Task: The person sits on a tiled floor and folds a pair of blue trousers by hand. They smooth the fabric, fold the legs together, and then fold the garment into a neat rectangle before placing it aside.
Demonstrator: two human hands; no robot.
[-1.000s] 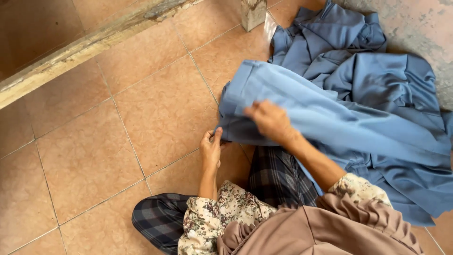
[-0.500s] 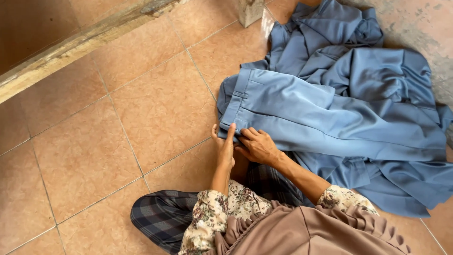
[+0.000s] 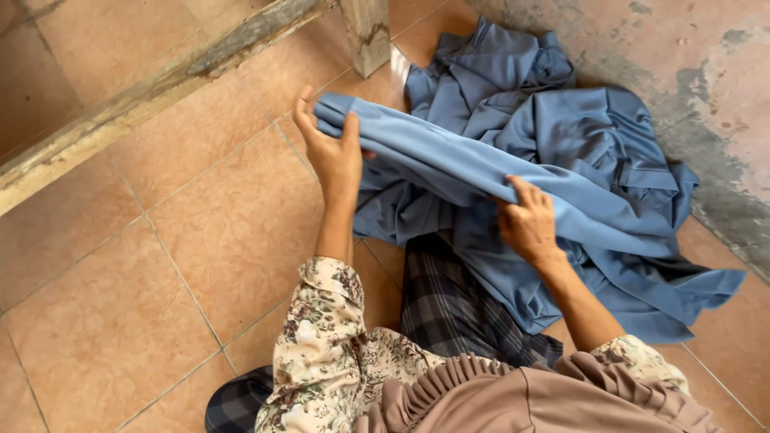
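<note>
Left hand [image 3: 333,152] grips the end of the blue trousers [image 3: 449,160], right hand [image 3: 529,224] clamps them midway, holding them above the blue clothes pile [image 3: 577,128] on the tiled floor [image 3: 160,240].

Folded cloth hides fingers and floor

The fingertips of the left hand [image 3: 333,152] and right hand [image 3: 528,224] vanish into the blue garment [image 3: 449,160] they grip; the heap of blue clothes [image 3: 577,136] covers the floor tiles [image 3: 160,265] beneath, its separate pieces impossible to tell apart. The wooden post [image 3: 365,32] is cut off by the top edge, and the plaid trousers [image 3: 449,313] by sleeves and cloth.
</note>
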